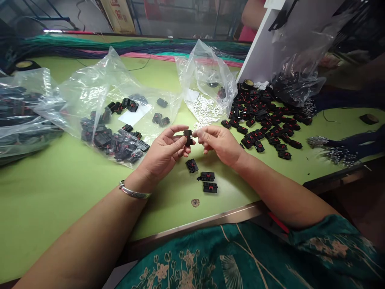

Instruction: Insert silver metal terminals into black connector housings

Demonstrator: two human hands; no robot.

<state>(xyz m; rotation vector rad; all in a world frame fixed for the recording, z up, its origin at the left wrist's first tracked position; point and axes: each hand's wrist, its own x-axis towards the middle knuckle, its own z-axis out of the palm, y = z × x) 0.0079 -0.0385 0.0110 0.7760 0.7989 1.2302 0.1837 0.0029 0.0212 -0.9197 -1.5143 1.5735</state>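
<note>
Between the thumb and fingers of my left hand is a black connector with a small white piece on its face. My right hand is pinched beside the connector's right side, its fingertips close to the white piece; what they hold, if anything, is too small to tell. Below the hands lie a black connector with a red clip and two more, one above the other, on the green table. A small round ornament lies nearer the table's front edge.
Clear bags of black connectors lie left. An open bag of small white pieces stands behind my hands. A pile of black-and-red connectors spreads right, near wire bundles. Long coloured wires cross the back, where a person's arm shows.
</note>
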